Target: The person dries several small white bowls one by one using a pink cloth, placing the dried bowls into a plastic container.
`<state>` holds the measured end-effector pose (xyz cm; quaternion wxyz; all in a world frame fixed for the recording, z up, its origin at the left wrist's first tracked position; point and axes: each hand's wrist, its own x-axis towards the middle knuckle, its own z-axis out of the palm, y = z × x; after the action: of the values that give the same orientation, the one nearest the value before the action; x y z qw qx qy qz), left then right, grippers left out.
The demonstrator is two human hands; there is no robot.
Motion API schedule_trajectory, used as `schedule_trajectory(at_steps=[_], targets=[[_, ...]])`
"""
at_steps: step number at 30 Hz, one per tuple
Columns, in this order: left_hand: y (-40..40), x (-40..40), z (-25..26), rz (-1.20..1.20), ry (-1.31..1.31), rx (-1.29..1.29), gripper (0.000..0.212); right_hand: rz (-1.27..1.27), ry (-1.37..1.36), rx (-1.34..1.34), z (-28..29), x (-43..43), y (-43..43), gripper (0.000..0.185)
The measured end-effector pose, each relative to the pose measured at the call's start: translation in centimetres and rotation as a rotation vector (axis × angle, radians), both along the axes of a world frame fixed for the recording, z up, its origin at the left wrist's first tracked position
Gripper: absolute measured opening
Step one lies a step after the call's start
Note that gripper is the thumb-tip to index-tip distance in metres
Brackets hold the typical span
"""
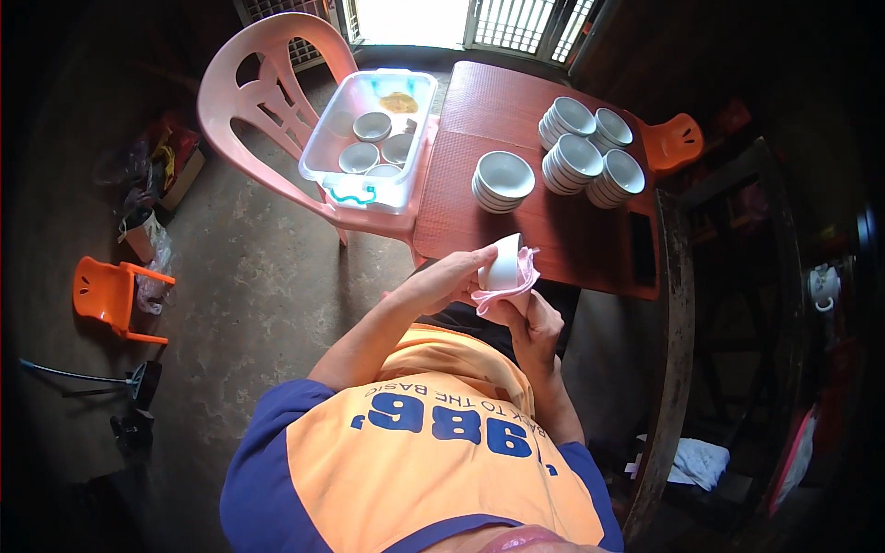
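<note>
My left hand (453, 278) grips a small white bowl (502, 264), which is tipped on its side above my lap. In my right hand (536, 319) a pink cloth (511, 294) is pressed against the lower part of that bowl. On the red table (456, 228) just beyond, a short stack of white bowls (505, 181) stands by itself. Further right are several more stacks of bowls (572, 162) set close together. To the left, a clear plastic bin (319, 162) holds several loose bowls (359, 157) and a yellowish round item (399, 103).
The bin rests on the seat of a pink plastic chair (276, 90). A dark flat object (643, 249) lies at the table's right edge. Orange chairs (104, 297) are at far left and behind the table. A worn wooden frame (674, 332) rises on my right.
</note>
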<state>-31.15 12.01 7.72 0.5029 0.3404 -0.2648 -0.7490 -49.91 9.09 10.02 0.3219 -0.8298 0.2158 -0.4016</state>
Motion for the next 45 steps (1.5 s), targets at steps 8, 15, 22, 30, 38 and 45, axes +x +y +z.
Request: schedule_trajectory(at_steps=[8, 15, 22, 30, 38, 45], targets=[[0.1, -0.9, 1.1, 0.098, -0.026, -0.204, 0.066, -0.152, -0.129, -0.004, 1.0, 1.1, 0.9, 0.01], [-0.2, -1.4, 1.6, 0.36, -0.864, -0.897, 0.079, -0.046, -0.436, 0.748, -0.5, 0.4, -0.9, 0.013], [-0.3, -0.9, 1.4, 0.117, 0.131, -0.072, 0.065, -0.101, -0.284, 0.499, -1.4, 0.3, 0.1, 0.02], [0.4, -0.8, 2.2, 0.134, -0.315, -0.341, 0.083, -0.125, -0.316, 0.59, 0.2, 0.4, 0.5, 0.028], [-0.6, -1.1, -0.4, 0.411, -0.038, -0.25, 0.067, -0.166, -0.459, 0.603, -1.5, 0.9, -0.1, 0.026], [0.0, -1.0, 0.6, 0.168, -0.21, -0.269, 0.062, -0.185, -0.255, 0.477, -1.3, 0.8, 0.7, 0.026]])
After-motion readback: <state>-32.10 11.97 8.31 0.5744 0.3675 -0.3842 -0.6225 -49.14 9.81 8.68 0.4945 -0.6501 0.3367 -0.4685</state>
